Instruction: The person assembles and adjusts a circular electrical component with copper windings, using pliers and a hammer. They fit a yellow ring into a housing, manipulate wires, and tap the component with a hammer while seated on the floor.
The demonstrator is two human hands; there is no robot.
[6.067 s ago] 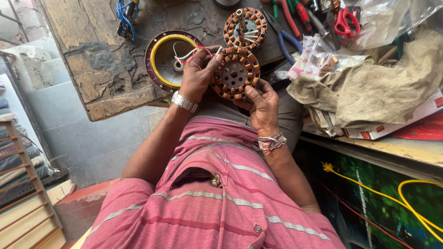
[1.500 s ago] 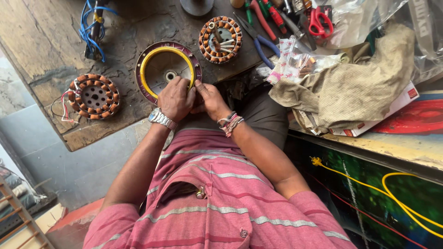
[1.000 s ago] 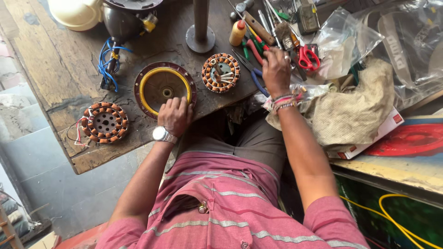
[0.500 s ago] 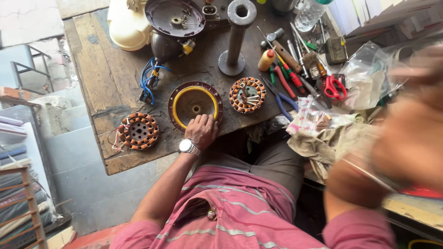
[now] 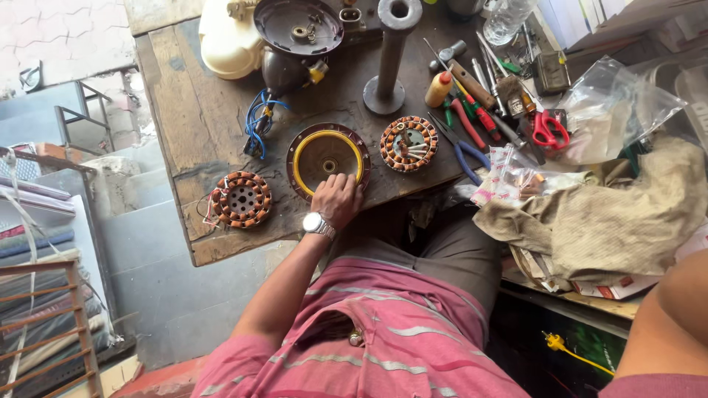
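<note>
My left hand [image 5: 337, 200], with a wristwatch on its wrist, lies on the near rim of a round dark motor cover with a yellow ring [image 5: 327, 155], fingers curled over its edge. One copper-wound stator [image 5: 242, 199] lies on the wooden bench [image 5: 184, 125] to the left of the cover. A second stator [image 5: 408, 144] sits to its right. Of my right arm only the forearm [image 5: 667, 317] shows at the lower right; the hand itself is out of frame.
A metal post on a round base [image 5: 389, 55], a dark bowl-shaped housing [image 5: 298, 26], a cream casing [image 5: 221, 40] and blue wires [image 5: 258, 121] stand behind. Screwdrivers, blue-handled pliers [image 5: 472, 156], red scissors [image 5: 549, 130], plastic bags [image 5: 612, 103] and a cloth [image 5: 612, 221] lie right.
My right hand left the tools at the right and swung out of view. The view pulled back, showing more of the bench. My left hand stayed on the cover.
</note>
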